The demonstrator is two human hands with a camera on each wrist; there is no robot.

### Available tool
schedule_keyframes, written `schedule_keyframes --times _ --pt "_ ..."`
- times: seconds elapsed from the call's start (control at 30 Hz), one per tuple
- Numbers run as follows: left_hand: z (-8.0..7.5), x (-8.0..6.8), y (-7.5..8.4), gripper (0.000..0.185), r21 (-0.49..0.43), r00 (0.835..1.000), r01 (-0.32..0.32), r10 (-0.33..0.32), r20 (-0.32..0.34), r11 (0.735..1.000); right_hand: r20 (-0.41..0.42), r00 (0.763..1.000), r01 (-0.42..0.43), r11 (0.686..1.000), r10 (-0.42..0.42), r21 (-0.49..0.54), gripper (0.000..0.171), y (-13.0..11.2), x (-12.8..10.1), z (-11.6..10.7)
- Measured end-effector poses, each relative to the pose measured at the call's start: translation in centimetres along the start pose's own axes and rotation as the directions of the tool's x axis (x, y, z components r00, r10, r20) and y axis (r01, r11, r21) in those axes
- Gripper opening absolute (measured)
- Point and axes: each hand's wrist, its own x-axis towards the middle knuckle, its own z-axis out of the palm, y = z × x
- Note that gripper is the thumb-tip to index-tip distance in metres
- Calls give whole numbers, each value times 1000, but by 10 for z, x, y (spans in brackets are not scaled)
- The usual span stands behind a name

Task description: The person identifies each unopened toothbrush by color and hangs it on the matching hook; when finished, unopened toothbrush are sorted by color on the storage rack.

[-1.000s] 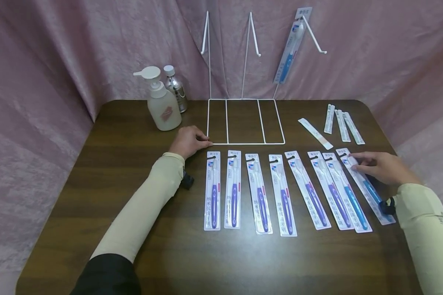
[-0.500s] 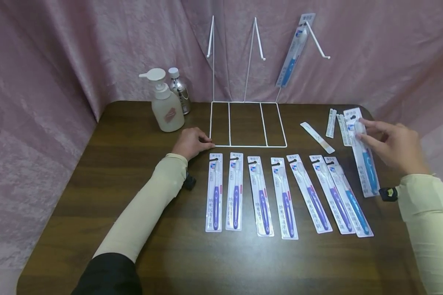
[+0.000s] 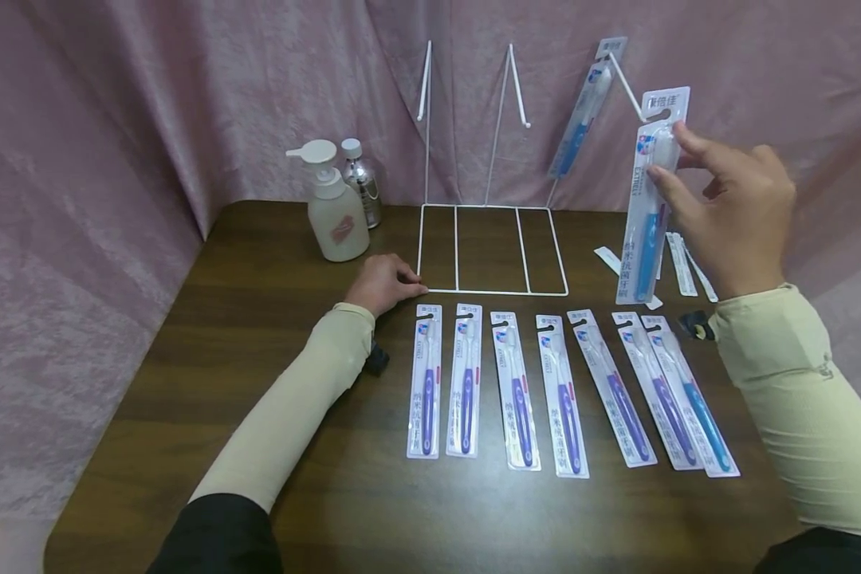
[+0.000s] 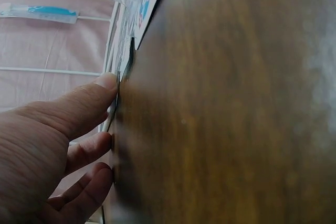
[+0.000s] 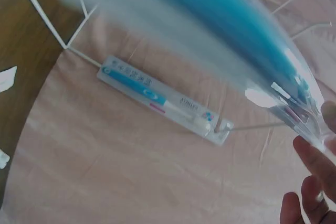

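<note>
My right hand (image 3: pixel 742 199) pinches a packaged toothbrush (image 3: pixel 646 215) with a blue handle near the top of its card, thumb on one side. The pack is held upright in the air, its top close to the tip of the right-hand hook (image 3: pixel 626 88). A similar blue toothbrush pack (image 5: pixel 163 100) hangs from that hook, farther back. My left hand (image 3: pixel 383 285) grips the front left corner of the white wire display rack (image 3: pixel 495 293) between thumb and fingers. In the left wrist view the thumb tip (image 4: pixel 107 81) lies against the wire.
Several toothbrush packs (image 3: pixel 466 383), mostly purple and one blue, lie in a row before the rack. Two more hooks (image 3: pixel 425 84) carry nothing. Left of the rack stand a pump bottle (image 3: pixel 339 223) and a silver bottle (image 3: pixel 364 187). Thin white packets (image 3: pixel 682 263) lie at back right.
My right hand has lifted the rightmost blue toothbrush pack off the table, up and leftward to the right-hand hook. The left hand stays at the rack's corner.
</note>
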Motion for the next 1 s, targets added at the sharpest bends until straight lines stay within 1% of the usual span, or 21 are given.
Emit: schedule_keyframes --times 0.07,0.23,0.3,0.47,0.53,0.63,0.73,0.83,1.0 --pt "0 0 0 23 5 1000 -3 3 1 1000 -18 1000 -17 1000 17 12 42 -4 1 6" --pt "-2 2 -2 24 20 1000 -3 3 -3 1000 -46 998 -51 998 53 37 42 -4 0 16" --pt "-3 3 -2 24 20 1000 4 -4 -8 1000 -55 997 -44 998 47 47 42 -4 -1 19" --pt "-8 5 -3 26 10 1000 10 -10 -18 1000 -75 995 -59 996 64 66 42 -5 -3 26" --pt "-8 6 -5 25 10 1000 10 -10 -17 1000 -70 994 -77 995 82 66 42 -5 -2 29" --pt "-9 4 -6 24 15 1000 15 -15 -10 1000 -37 994 -99 993 101 66 42 -3 0 38" --pt "-8 3 -6 24 17 1000 21 -21 -5 1000 -4 992 -123 991 123 60 44 1 7 53" --pt "-6 0 -3 23 11 1000 24 -23 -7 1000 8 988 -154 987 154 43 45 9 20 71" --pt "-1 -2 2 21 8 1000 21 -21 3 1000 21 970 -241 970 241 8 44 27 46 101"
